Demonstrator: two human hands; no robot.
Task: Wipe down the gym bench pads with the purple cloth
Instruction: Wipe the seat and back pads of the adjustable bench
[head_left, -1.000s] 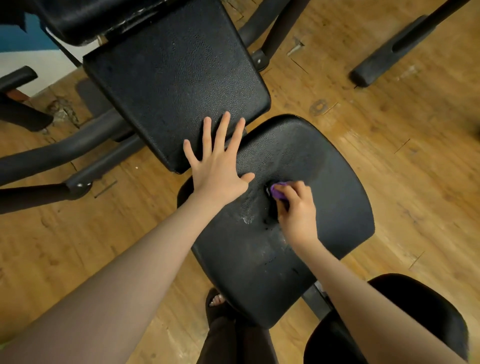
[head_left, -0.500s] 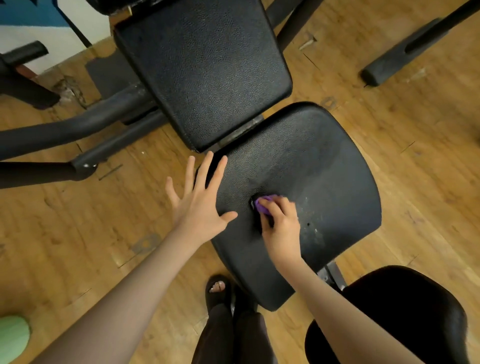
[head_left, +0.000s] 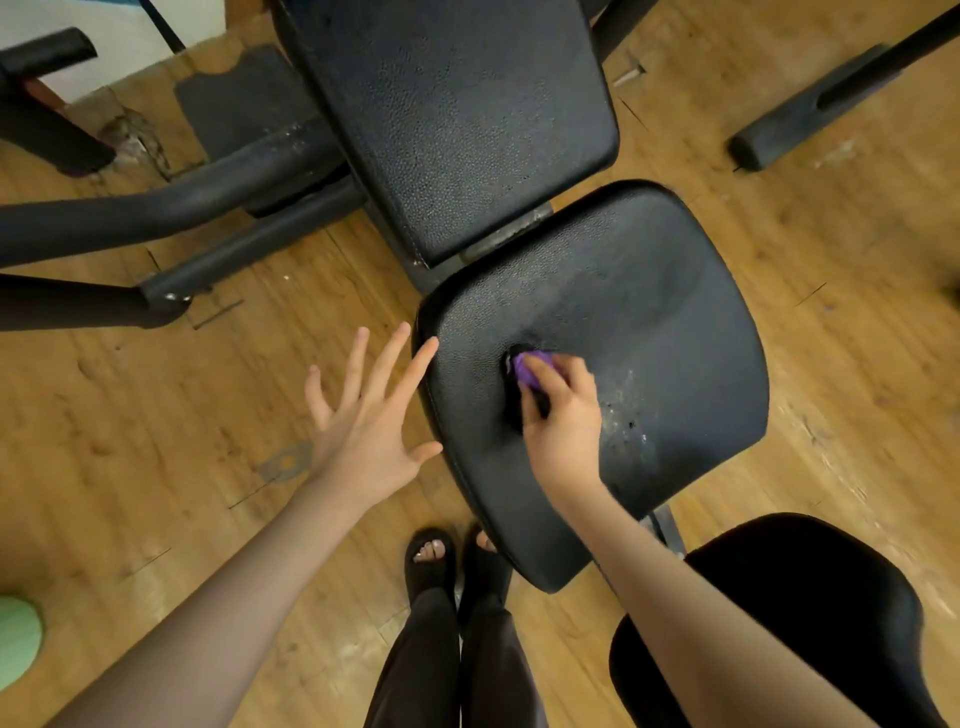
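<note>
Right hand grips purple cloth mid seat pad; left hand spread at nine o'clock; best sweep overlapping strokes toward edges.

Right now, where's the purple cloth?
In the head view, the purple cloth is bunched in the right hand, pressed onto the left-centre of the seat pad, just below the back pad.

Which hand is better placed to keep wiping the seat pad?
Right hand: it grips the purple cloth on the seat pad. Left hand is open, empty, beside the pad.
</note>
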